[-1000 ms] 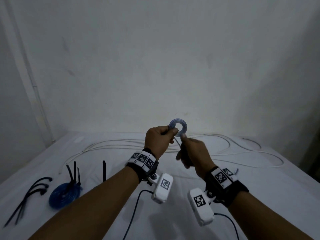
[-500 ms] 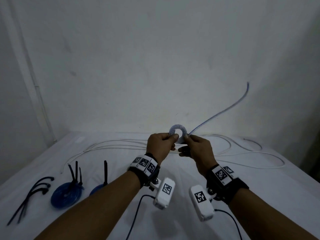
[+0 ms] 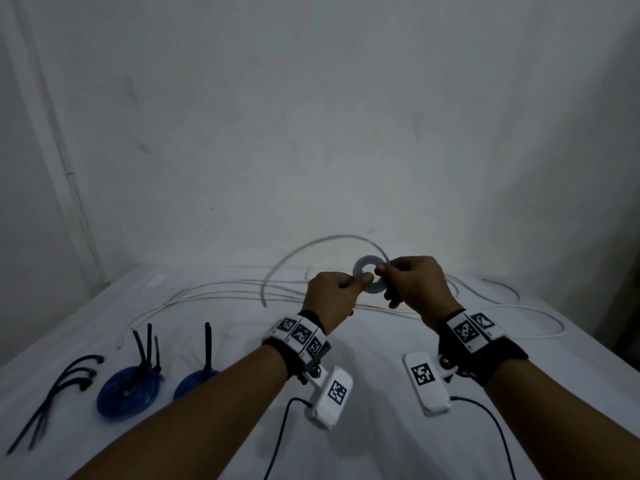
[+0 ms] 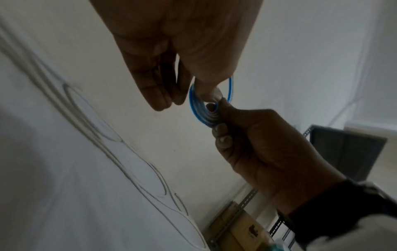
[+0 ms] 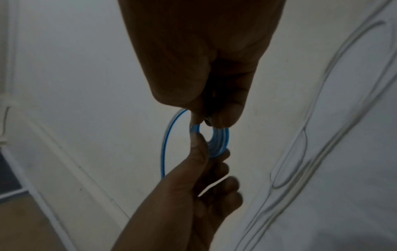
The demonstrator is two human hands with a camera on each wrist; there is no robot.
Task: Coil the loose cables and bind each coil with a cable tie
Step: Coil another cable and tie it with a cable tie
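A small flat coil of blue cable (image 3: 367, 276) is held upright above the table between both hands. My left hand (image 3: 363, 280) pinches its lower left rim with thumb and fingers. My right hand (image 3: 381, 271) pinches its right side near the hole. The cable's loose tail (image 3: 311, 244) arcs up from the coil's top and drops left to a free end. In the left wrist view the left thumb presses on the coil (image 4: 200, 110). The right wrist view shows the right hand (image 5: 211, 118) pinching the coil (image 5: 219, 144) from above.
Two bound blue coils (image 3: 126, 393) (image 3: 194, 381) lie at the left with black ties standing up. Loose black cable ties (image 3: 52, 396) lie further left. A long white cable (image 3: 225, 289) sprawls across the back of the white table (image 3: 381, 445), against the wall.
The loose tail, which pointed up to the right half a second ago, has swung over to arc left. Both hands and the coil have shifted slightly right.
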